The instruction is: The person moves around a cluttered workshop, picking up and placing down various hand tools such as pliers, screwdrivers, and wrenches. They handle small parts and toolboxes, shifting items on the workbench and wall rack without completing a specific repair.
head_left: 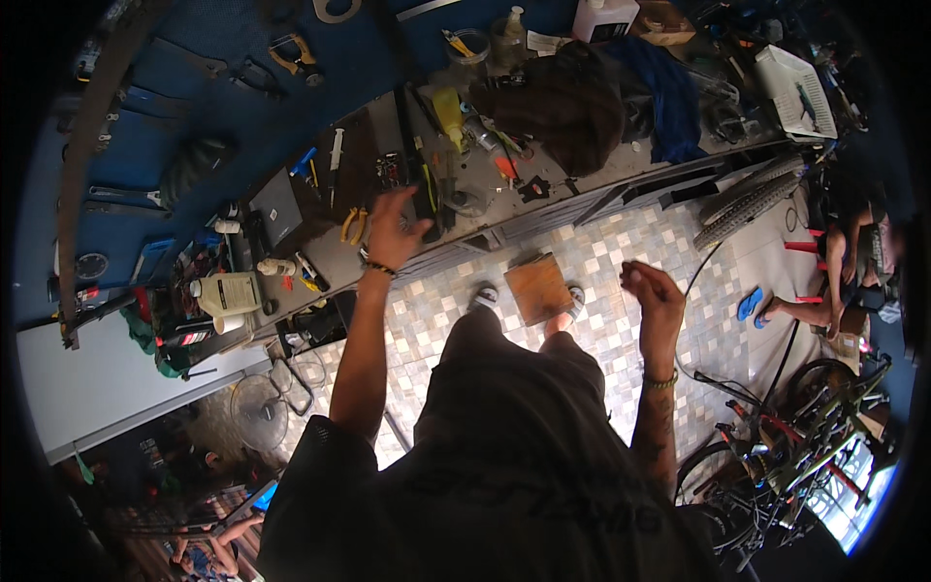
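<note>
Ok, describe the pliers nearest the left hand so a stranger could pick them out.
Start at the long grey workbench under the blue wall. Just left of the open left hand lie pliers with yellow-orange handles spread apart, the only such pair on the bench top.

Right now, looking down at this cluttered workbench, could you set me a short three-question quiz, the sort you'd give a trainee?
1. True or false: the left hand reaches over the long grey workbench, close to the yellow-handled pliers.
2. What does the right hand hold? A) a wrench B) nothing C) a bottle
3. What lies on the tiled floor by the person's feet, below the bench edge?

Key
1. True; the left hand is open, fingers spread over the tools.
2. B; it hangs loosely curled above the floor, holding nothing.
3. A flat brown square wooden board.
</note>
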`<action>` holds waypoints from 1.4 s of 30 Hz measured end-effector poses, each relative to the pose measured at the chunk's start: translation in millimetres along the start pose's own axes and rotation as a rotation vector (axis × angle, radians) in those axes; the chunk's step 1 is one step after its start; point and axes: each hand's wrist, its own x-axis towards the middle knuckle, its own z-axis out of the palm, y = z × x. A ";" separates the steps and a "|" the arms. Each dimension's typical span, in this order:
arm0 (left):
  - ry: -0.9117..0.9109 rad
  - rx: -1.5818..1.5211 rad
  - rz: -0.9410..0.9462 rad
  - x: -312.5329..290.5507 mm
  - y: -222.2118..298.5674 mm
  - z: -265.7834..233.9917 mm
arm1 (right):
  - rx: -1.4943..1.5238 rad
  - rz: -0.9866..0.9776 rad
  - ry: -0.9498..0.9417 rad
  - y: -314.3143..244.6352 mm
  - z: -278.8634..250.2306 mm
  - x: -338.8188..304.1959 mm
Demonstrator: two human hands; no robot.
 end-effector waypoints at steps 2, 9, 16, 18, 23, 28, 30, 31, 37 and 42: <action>-0.018 -0.085 0.056 7.8 18.5 34.5 | -0.024 -0.037 -0.091 -17.4 0.8 15.1; -0.224 -0.123 -0.146 38.7 81.2 37.0 | 0.088 -0.105 -0.342 -39.2 64.6 45.5; -0.249 -0.412 0.022 10.5 194.1 -19.1 | 0.147 -0.223 -0.356 -84.6 130.7 45.7; -0.291 -0.451 0.015 7.7 205.8 -34.0 | 0.096 -0.267 -0.370 -90.9 137.9 44.8; -0.200 -0.510 0.013 -0.2 202.2 -36.6 | -0.175 -0.348 -0.402 -104.2 144.3 39.9; -0.186 -0.403 0.011 4.0 199.5 -42.7 | -0.238 -0.423 -0.379 -103.2 151.7 40.6; -0.202 -0.373 0.000 5.9 201.5 -47.5 | -0.244 -0.457 -0.371 -102.7 153.1 41.6; -0.218 -0.357 -0.010 7.7 202.5 -50.9 | -0.254 -0.466 -0.374 -104.2 152.5 41.9; -0.203 -0.284 -0.017 17.3 198.9 -55.7 | -0.167 -0.379 -0.422 -106.7 145.8 42.6; -0.260 -0.295 -0.005 20.5 208.3 -65.2 | -0.130 -0.352 -0.391 -101.8 140.6 51.8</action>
